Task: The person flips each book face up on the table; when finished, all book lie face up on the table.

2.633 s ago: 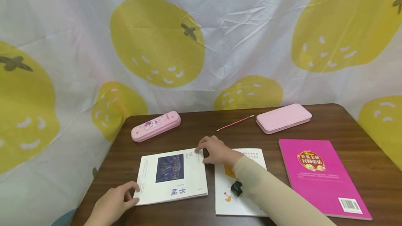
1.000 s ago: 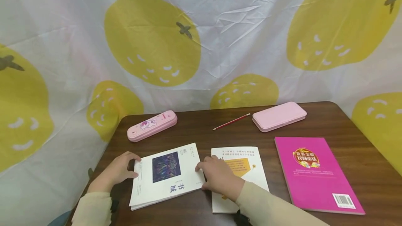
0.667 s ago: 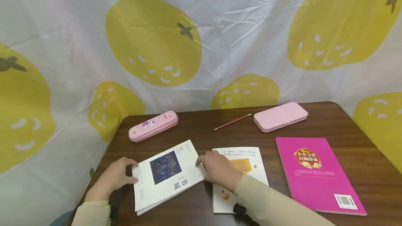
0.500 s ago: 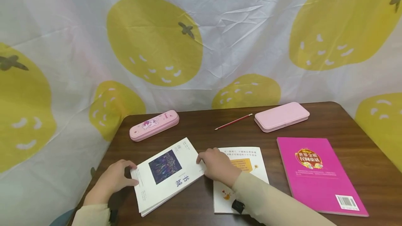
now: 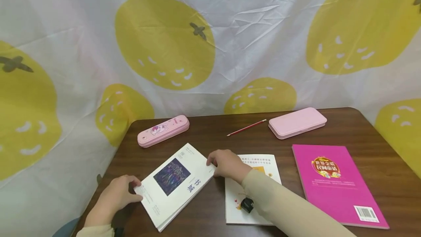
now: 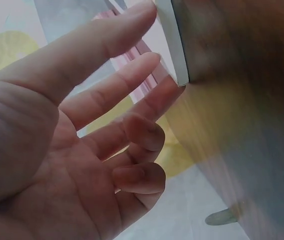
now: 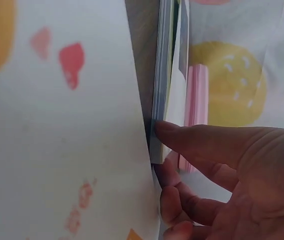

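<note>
Head view: a white magazine [image 5: 177, 183] lies askew on the brown table [image 5: 210, 134]; the left hand [image 5: 113, 197] touches its near-left corner, the right hand [image 5: 227, 164] its far-right corner. Left wrist: fingers [image 6: 126, 80] fairly straight against the edge. Right wrist: thumb [image 7: 197, 140] presses the pages, seemingly pinching.

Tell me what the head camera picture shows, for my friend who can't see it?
Two hands hold a white magazine lying askew on a brown table: the left hand at its near-left corner, the right hand at its right edge. Around it lie a white booklet, a magenta book, two pink pencil cases and a red pencil.
</note>
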{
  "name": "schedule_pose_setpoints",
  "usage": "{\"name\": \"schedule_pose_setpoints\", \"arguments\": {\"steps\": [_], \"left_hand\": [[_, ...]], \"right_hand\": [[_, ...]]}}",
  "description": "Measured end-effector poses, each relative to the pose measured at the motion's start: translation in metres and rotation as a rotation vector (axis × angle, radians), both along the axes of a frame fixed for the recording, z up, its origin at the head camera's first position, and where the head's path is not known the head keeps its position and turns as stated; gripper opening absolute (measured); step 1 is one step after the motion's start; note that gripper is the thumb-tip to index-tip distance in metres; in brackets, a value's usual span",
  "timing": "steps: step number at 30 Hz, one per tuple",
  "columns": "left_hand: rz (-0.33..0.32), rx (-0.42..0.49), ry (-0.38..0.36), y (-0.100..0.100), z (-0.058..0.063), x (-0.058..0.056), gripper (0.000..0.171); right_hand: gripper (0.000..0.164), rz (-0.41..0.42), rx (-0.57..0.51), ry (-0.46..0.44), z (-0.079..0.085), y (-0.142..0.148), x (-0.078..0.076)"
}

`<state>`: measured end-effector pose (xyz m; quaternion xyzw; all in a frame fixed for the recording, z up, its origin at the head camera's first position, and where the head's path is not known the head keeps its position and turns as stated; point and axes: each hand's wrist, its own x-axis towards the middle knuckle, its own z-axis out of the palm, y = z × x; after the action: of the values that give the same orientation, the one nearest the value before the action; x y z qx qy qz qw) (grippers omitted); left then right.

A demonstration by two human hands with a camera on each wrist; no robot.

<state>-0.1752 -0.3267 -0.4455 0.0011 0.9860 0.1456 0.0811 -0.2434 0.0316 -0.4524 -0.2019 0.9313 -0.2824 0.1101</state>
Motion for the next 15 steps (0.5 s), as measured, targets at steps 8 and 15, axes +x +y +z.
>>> {"name": "schedule_pose_setpoints", "arguments": {"steps": [8,15], "left_hand": [[-0.023,0.004,-0.026,-0.001,0.001,0.011,0.041],[-0.019,0.036,-0.055,-0.005,0.001,0.020,0.039]], "right_hand": [[0.025,-0.060,-0.026,0.043,-0.006,0.000,-0.009],[0.020,-0.075,-0.022,0.094,-0.007,-0.009,-0.017]]}}
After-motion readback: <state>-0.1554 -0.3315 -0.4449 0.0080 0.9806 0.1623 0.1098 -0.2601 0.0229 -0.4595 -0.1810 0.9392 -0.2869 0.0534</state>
